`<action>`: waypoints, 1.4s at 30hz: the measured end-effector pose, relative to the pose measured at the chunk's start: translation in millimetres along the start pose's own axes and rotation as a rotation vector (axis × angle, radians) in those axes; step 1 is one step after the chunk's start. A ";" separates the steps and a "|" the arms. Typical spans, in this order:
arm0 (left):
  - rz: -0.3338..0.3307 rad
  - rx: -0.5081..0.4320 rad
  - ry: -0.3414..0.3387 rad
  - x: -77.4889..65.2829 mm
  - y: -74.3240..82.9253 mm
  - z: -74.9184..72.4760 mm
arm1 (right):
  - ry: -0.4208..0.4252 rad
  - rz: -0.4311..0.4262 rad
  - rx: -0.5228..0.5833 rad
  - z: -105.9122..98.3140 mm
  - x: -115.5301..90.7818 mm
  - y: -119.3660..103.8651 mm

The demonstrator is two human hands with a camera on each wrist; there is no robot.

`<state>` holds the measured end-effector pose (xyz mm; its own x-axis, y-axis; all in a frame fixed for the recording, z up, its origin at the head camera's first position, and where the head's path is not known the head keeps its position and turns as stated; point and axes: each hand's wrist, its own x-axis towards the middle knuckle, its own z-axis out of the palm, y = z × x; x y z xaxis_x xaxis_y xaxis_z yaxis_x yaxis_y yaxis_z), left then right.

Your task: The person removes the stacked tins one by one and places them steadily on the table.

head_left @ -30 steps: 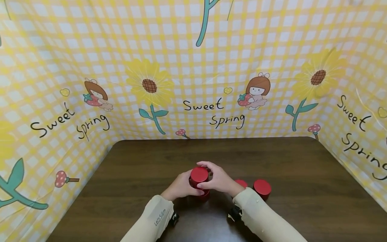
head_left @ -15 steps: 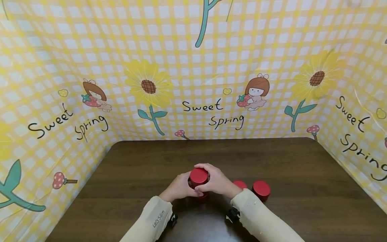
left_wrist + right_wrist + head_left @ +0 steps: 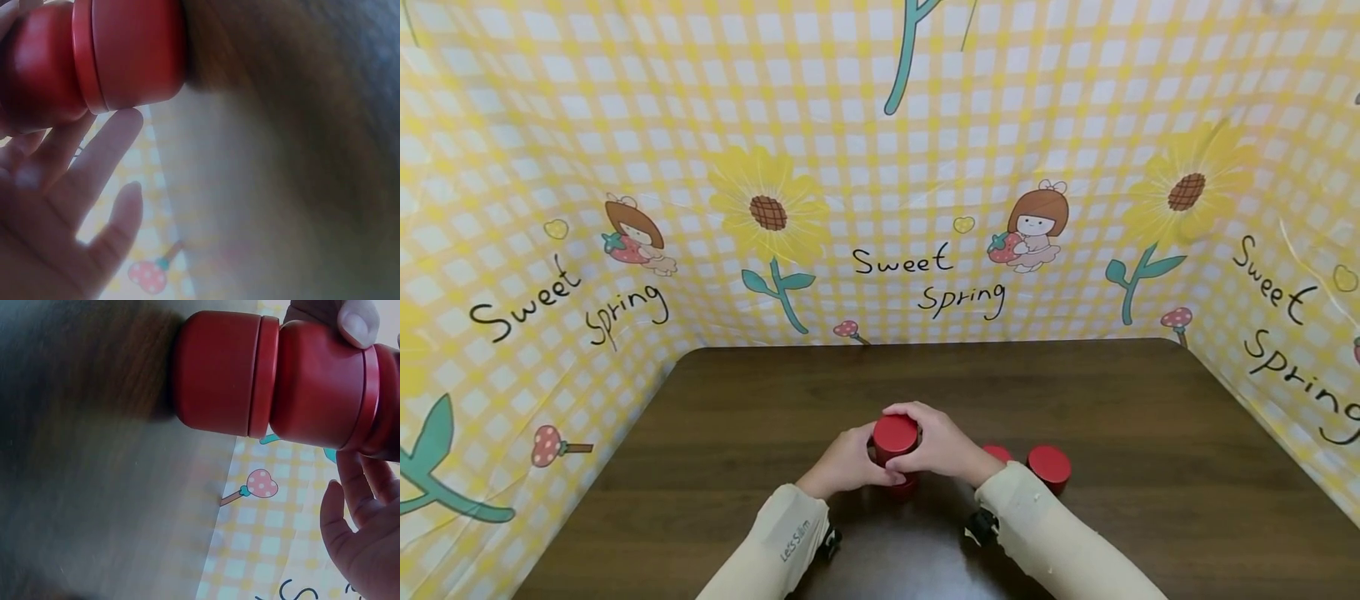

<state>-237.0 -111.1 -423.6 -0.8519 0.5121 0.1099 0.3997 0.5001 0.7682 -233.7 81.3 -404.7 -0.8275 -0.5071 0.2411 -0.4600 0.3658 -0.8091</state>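
Red tin stack [image 3: 896, 437] stands at 6 o'clock on the table [image 3: 760, 400], left hand [image 3: 847, 462] and right hand [image 3: 943, 446] both wrapped round its upper part. Tops look covered, so can't tell what's inside. Half-hidden tin [image 3: 997, 453] plus another tin [image 3: 1049, 467] at its 3 o'clock.
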 end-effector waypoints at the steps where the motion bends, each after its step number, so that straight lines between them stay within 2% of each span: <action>1: 0.001 0.001 0.000 0.2 0.1 0.0 | -0.001 -0.002 0.000 -0.8 -0.3 -0.3; 9: -0.021 0.014 -0.008 1.1 1.2 -0.9 | -0.014 -0.032 -0.007 -10.7 -4.6 -4.0; 20: -0.065 0.045 -0.021 1.4 2.4 -0.5 | -0.034 -0.064 -0.064 -27.1 -12.8 2.4; 29: -0.073 0.038 -0.027 2.4 2.8 -1.2 | -0.030 -0.049 -0.101 -40.0 -20.1 1.5; 42: -0.077 0.040 -0.025 2.0 4.5 -1.3 | -0.027 0.016 -0.145 -50.7 -27.3 3.8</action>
<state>-237.4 -108.8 -419.1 -0.8719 0.4884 0.0355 0.3473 0.5657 0.7479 -229.1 136.1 -387.2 -0.8271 -0.5204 0.2122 -0.4897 0.4822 -0.7264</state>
